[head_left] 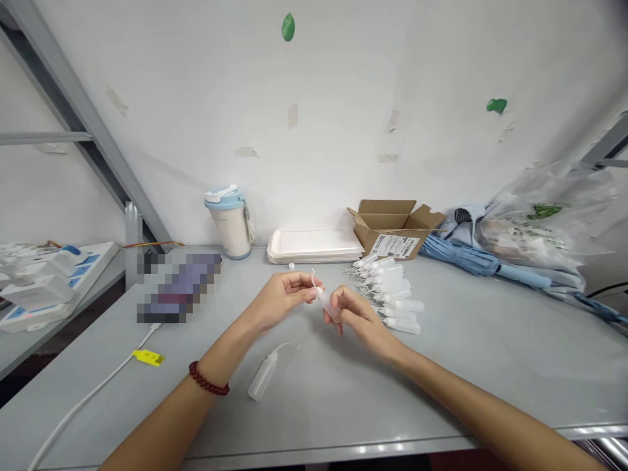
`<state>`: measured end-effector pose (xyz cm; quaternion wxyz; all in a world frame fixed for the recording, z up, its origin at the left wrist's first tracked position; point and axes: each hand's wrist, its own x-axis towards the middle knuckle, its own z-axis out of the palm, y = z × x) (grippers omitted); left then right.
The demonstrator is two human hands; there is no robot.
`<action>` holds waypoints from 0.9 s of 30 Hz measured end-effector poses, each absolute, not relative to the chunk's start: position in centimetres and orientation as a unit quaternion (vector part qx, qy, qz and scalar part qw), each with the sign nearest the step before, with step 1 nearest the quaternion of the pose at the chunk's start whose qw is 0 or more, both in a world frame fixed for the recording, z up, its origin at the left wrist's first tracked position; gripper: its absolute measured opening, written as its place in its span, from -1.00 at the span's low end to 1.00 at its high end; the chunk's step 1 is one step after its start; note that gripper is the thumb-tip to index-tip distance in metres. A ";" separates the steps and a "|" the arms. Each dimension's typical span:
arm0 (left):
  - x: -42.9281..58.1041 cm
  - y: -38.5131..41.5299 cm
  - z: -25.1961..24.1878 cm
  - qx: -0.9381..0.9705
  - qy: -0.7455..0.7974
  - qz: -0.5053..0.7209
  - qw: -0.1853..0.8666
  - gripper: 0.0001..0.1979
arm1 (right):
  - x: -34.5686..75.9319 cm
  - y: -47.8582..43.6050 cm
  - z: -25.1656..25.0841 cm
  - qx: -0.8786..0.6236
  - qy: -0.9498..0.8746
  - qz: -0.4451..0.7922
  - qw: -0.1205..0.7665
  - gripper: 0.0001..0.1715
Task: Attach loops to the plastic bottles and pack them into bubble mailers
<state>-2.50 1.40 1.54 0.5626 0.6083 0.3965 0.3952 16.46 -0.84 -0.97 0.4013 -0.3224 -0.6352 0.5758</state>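
Note:
Between both hands, over the middle of the table, is a small translucent squeeze bottle [328, 305], tilted, with a thin curved spout at its top. My right hand [360, 319] is wrapped round the bottle's body. The fingers of my left hand [280, 297] pinch the white cap at the spout's base. Another such squeeze bottle with a curved spout [263, 378] lies on the table below my left hand. Several more squeeze bottles [396, 288] lie in a row right of my hands, spouts pointing left. Behind my left hand sits a tiny white cap [291, 266].
Along the wall stand a cream tumbler with a blue lid [233, 226], a stack of white padded envelopes [318, 247] and an open cardboard box [396, 229]. A blue umbrella [461, 255] and plastic bags [534, 226] lie right. A white cable [98, 386] crosses the grey table [490, 347] at left.

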 end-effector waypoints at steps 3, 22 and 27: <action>-2.0 1.2 1.7 0.618 0.403 0.402 0.542 -0.80 | 16.5 -0.7 -0.8 -0.321 -0.562 0.649 0.400 -0.93; -0.9 0.6 1.3 0.608 0.424 0.398 0.541 -0.78 | 17.3 0.2 -0.3 -0.325 -0.398 0.789 0.336 -0.83; -1.0 0.7 1.0 0.600 0.416 0.392 0.560 -0.76 | 17.4 0.4 -0.5 -0.306 -0.387 0.801 0.340 -0.84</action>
